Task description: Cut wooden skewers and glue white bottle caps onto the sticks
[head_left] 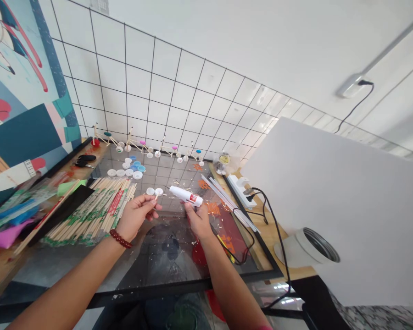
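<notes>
My right hand (198, 221) grips a white hot glue gun (186, 195) with a red label, its nozzle end toward the left. My left hand (136, 216) pinches a thin wooden stick (156, 197) between its fingertips, with a white bottle cap (159, 191) at the stick's far end. A second white cap (150, 191) lies just beside it. The hands are close together, a short gap apart. A heap of wrapped wooden chopsticks (96, 210) lies to the left of my left hand, and several clear glue sticks (229, 201) lie to the right of the gun.
The glass tabletop (165, 261) is scattered with wood shavings. Small stick-and-cap bicycle models (134, 144) stand along the tiled wall, with loose caps (125, 168) before them. Nearby are scissors (85, 160), a power strip (240, 190), black cables (278, 238), and a large white board (330, 206) at right.
</notes>
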{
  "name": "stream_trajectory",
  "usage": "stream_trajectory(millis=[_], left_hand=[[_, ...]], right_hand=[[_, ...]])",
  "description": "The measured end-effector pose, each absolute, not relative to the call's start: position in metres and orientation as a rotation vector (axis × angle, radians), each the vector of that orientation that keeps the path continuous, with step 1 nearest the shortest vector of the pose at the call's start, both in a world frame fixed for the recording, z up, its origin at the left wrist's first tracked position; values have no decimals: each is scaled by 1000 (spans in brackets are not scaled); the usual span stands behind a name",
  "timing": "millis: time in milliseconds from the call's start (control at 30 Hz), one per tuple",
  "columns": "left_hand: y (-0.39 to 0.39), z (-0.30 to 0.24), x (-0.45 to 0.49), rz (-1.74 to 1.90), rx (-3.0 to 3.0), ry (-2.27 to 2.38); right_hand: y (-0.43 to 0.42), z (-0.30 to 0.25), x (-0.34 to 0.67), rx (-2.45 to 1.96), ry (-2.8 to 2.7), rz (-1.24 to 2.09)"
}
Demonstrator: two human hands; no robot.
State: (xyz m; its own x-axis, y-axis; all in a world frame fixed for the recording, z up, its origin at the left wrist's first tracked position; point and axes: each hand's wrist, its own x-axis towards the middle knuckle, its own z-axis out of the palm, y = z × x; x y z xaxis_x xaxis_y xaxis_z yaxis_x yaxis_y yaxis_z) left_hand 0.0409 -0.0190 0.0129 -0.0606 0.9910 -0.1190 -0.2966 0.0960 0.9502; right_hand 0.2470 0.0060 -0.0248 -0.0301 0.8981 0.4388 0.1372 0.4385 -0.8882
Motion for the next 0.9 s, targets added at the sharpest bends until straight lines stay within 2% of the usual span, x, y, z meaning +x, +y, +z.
stream_trajectory(millis=[200, 433, 633, 900], left_hand=[[-20, 12, 40, 1252, 830, 1026], [-19, 12, 36, 1177, 739, 923], [-19, 13, 35, 1146, 758, 912], [-10, 14, 27, 1349, 1032, 1148]], right_hand=[[0, -24, 244, -915, -1665, 778], [7, -26, 248, -1009, -1465, 722], [4, -29, 244, -940, -1625, 751], [15, -19, 254, -1032, -1211, 746]])
